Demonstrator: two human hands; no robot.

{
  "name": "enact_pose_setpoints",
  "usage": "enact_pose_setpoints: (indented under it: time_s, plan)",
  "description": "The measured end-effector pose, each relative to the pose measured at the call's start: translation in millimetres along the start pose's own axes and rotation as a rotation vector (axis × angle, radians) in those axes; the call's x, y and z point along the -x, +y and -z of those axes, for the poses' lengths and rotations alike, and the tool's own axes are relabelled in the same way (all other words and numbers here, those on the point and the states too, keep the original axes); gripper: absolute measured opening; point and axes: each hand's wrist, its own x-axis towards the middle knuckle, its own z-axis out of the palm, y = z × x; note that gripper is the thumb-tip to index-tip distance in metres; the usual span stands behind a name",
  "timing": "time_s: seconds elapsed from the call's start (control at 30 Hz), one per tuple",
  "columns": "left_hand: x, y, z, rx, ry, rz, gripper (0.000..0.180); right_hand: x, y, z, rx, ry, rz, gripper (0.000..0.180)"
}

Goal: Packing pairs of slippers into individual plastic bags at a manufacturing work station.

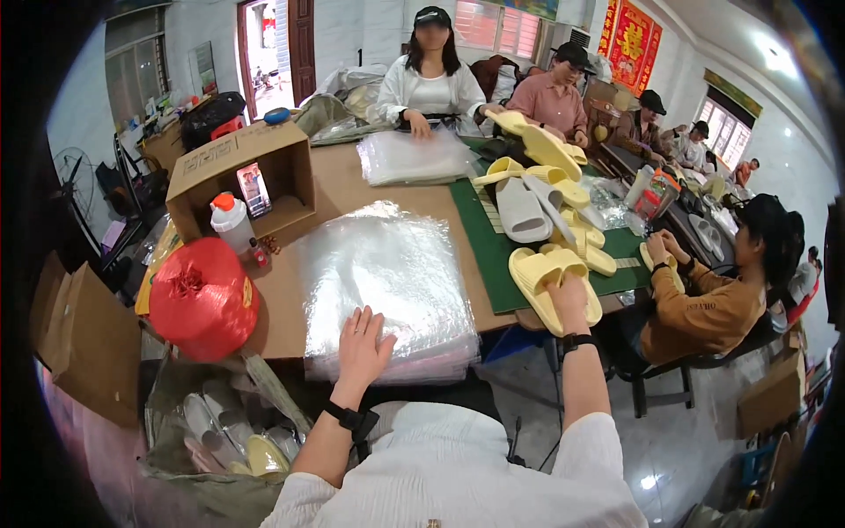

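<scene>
The left hand (363,341) lies flat and open on one big stack of clear bags (387,286) on the table (352,189). The right hand (568,295) grips two yellow slippers (546,275) at the table's edge. More slippers (541,189) pile up behind, too jumbled to count.

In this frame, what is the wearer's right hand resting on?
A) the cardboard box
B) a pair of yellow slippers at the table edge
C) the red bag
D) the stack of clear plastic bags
B: the right hand lies on the yellow slippers at the table edge, while the left hand presses the stack of clear plastic bags.
</scene>
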Motion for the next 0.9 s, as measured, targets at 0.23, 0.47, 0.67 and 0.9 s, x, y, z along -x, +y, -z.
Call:
enact_pose_setpoints:
  time_s: [0.23,0.47,0.67,0.9]
  plan:
    - [0.6,-2.1,-0.1,0.006,0.023,0.007,0.047,20.6,-22.8,19.3,-0.119,-0.058,-0.003,0.034]
    - [-0.6,-6.1,0.7,0.018,0.001,-0.004,0.051,51.8,-24.1,12.7,-0.202,-0.043,0.097,0.031]
    - [-8.2,-1.8,13.0,-0.008,-0.158,0.018,0.067,108.4,-55.4,44.0,-0.541,-0.086,0.103,0.024]
    - [-26.7,5.9,45.7,0.171,-0.336,-0.036,0.079,148.4,-77.5,59.5,-0.828,-0.146,0.046,0.011]
